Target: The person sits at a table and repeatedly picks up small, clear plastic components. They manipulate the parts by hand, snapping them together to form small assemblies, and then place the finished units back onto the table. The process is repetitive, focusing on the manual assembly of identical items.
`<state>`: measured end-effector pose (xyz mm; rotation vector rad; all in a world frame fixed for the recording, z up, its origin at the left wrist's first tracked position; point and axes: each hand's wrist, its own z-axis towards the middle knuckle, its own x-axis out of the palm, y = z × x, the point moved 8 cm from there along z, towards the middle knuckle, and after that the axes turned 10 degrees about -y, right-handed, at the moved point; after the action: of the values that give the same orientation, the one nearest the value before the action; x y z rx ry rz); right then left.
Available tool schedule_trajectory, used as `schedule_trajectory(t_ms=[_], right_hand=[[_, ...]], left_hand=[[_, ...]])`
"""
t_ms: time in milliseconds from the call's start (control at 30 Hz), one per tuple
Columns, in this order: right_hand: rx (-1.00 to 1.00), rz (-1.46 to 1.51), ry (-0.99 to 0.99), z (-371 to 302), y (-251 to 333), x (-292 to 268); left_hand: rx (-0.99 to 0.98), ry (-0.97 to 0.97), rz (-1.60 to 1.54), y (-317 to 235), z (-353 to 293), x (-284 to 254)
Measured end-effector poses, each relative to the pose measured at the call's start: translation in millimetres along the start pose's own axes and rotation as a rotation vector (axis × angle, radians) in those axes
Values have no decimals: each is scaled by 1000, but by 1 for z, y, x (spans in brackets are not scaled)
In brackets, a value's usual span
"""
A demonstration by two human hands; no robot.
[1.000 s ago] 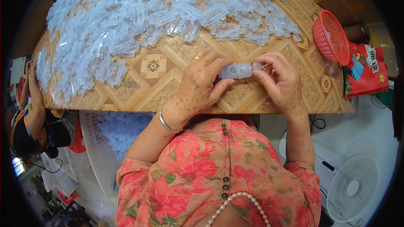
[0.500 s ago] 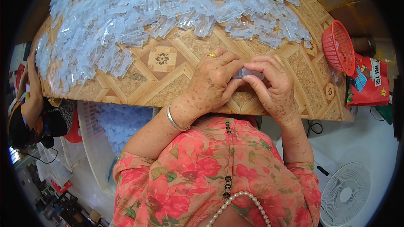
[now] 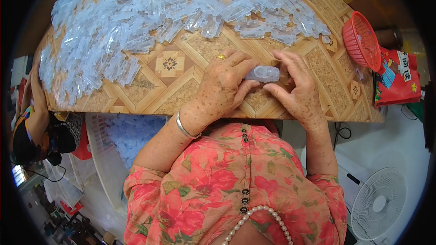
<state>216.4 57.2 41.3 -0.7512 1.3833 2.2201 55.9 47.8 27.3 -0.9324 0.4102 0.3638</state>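
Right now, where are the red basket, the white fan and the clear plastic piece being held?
Red basket [image 3: 351,47], head view: its wall.
White fan [image 3: 379,203], head view: its hub.
Clear plastic piece [image 3: 266,74], head view: its uncovered part.

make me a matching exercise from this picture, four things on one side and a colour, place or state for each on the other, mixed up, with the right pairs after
Things
1. left hand
2. right hand
3. basket
4. fan

Colour, place or state
A. red, with slotted sides
B. open, gripping nothing
C. white, at the lower right of the picture
D. closed on a clear plastic piece

Right pairs: 1-D, 2-B, 3-A, 4-C
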Motion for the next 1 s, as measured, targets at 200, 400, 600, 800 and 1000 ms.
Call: schedule_trajectory(t_ms=[200,400,600,800,1000], right_hand=[[-204,-173,-12,-11,-6,4],[-259,-221,-90,-18,-2,5],[-244,-219,-59,-18,-3,4],[-110,-146,15,-12,1,-1],[248,64,205,4,-6,2]], left_hand=[[35,19,12,-1,0,3],[22,29,44,-2,0,3],[-67,73,50,-5,-4,1],[-236,121,-65,-1,-7,-8],[-374,74,-109,17,-14,-16]])
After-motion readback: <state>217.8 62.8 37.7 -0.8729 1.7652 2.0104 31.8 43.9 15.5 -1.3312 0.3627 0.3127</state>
